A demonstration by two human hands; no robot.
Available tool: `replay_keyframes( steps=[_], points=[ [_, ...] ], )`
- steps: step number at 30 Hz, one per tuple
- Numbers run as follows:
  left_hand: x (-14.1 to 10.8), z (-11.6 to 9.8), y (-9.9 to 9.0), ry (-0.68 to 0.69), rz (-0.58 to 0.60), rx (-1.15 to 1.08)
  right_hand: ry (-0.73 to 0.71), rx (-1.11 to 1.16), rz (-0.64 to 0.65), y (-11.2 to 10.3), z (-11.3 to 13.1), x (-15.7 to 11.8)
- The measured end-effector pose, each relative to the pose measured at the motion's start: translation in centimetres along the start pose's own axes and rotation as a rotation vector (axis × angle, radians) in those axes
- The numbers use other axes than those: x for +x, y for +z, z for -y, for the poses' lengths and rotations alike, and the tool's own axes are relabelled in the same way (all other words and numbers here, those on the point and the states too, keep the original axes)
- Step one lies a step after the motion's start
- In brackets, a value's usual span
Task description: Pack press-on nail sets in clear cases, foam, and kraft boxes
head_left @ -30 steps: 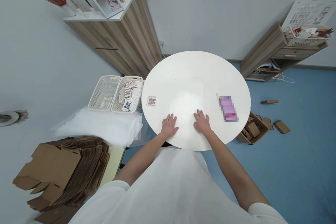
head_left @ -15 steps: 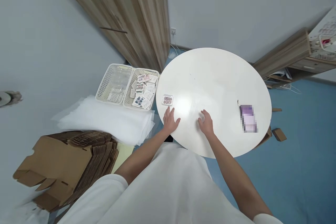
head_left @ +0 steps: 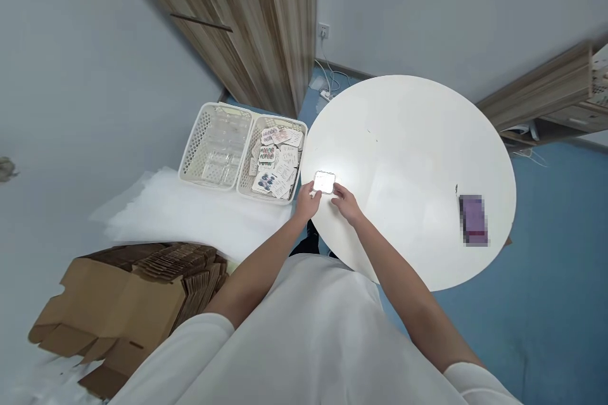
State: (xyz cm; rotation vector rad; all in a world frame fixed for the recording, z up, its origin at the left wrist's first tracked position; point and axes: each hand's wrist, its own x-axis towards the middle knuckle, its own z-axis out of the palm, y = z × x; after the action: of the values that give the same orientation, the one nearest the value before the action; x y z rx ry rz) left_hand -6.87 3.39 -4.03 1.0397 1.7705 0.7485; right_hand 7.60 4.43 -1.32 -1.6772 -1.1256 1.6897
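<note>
A small clear case of press-on nails point(head_left: 324, 181) is at the left part of the round white table point(head_left: 408, 139). Its face looks bright white, so the nails do not show; whether from glare or from being turned over, I cannot tell. My left hand point(head_left: 308, 201) pinches the case at its lower left corner, thumb along the near edge. From the other side, my right hand point(head_left: 346, 204) closes its fingertips on the right edge. Whether the case is lifted off the table is unclear.
Left of the table stand two white baskets: one with nail cards point(head_left: 280, 164), the other with clear plastic cases point(head_left: 221, 145). White foam sheets point(head_left: 190, 212) and flattened cardboard boxes point(head_left: 114, 304) lie nearer me. A pixelated purple object point(head_left: 474, 220) rests on the table's right side.
Both hands have come to the nail case, the right one moving left across the table. The case's face went from showing pink nails to bright white. My view has shifted somewhat.
</note>
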Motion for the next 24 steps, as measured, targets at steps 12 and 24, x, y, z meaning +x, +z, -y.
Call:
replay_keyframes(
  steps=[12, 24],
  points=[
    [-4.2, -1.3, 3.9, 0.205, 0.160, 0.020, -0.127, -0.095, -0.129, -5.8, -3.3, -5.0],
    [-12.1, -2.4, 13.7, 0.302, 0.461, 0.277, -0.206, -0.244, -0.250, -16.6, -12.6, -13.3]
  ],
)
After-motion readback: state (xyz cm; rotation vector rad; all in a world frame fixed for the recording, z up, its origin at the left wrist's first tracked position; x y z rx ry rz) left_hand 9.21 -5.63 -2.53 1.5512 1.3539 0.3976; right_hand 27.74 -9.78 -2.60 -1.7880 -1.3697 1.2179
